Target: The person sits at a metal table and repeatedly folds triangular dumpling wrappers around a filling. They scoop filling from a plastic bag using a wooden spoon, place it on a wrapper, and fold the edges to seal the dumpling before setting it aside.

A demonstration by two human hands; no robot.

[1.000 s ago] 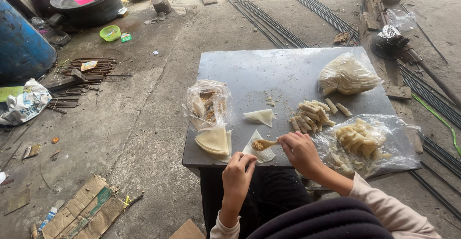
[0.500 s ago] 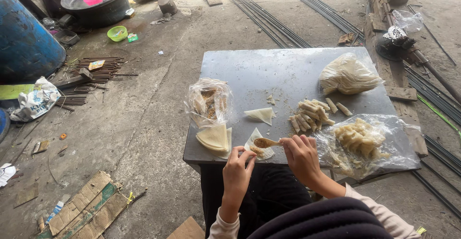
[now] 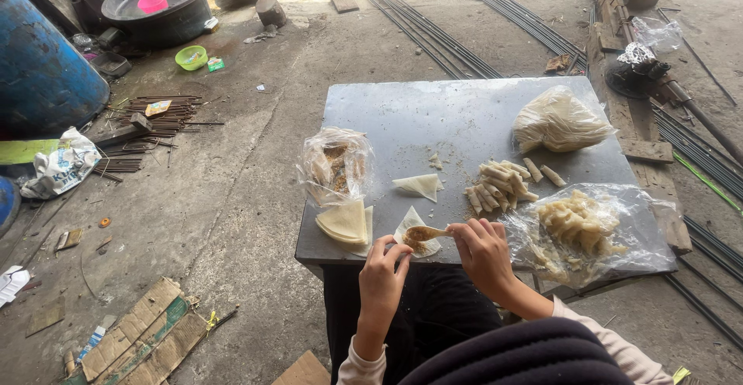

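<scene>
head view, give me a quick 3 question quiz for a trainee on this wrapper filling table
1. True or false: the right hand holds a spoon with filling over a triangular wrapper.
2. Which lies nearest the left hand?
A. the stack of wrappers
B. the tied bag at the far corner
C. the pile of finished rolls
3. Fill in: the clear bag of loose filling sits at the table's ____ edge, as the person sees it.

Key: 1 true; 2 A; 3 left.
</scene>
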